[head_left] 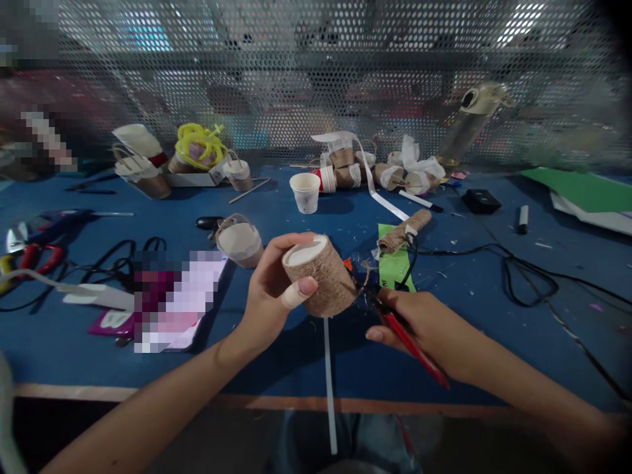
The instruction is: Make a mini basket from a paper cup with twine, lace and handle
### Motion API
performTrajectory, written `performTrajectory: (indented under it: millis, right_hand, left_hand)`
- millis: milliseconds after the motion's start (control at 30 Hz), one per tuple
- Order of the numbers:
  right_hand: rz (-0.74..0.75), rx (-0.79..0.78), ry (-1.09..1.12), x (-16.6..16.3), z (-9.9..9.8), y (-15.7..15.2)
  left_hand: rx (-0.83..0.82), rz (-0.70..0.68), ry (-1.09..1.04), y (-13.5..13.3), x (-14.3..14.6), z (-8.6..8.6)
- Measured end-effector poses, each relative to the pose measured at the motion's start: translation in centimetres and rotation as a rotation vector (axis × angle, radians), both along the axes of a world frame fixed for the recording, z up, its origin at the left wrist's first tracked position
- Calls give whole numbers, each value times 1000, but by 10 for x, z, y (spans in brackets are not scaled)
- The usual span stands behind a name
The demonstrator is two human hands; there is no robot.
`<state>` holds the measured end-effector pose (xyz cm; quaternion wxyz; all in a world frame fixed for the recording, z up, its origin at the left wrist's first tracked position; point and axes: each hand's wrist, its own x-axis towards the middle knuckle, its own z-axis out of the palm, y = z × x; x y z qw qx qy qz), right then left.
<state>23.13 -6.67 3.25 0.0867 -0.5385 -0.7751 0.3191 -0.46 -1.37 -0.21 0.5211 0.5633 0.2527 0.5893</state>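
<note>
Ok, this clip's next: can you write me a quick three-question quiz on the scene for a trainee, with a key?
1. Multiple choice: what does the left hand hold?
A) a yellow coil
B) a brown-wrapped cup
C) a black box

2. Fill in: the tool in the right hand has a ____ handle.

3. True or false: as the camera sees it, a green sheet lies on the right part of the blue table.

Key: 1. B; 2. red; 3. true.
</note>
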Motion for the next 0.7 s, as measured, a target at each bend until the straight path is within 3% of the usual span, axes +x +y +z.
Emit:
performTrajectory:
  millis: [300, 433, 700]
  right_hand:
    - [10, 157, -68, -2, -17, -1]
    - [-3, 141, -35, -2, -23, -1]
    - [24, 152, -45, 0, -16, -3]
  left_hand:
    - [28, -30, 18, 0, -1, -1]
    - [16, -21, 17, 0, -1, 0]
    - [49, -51, 16, 0, -1, 1]
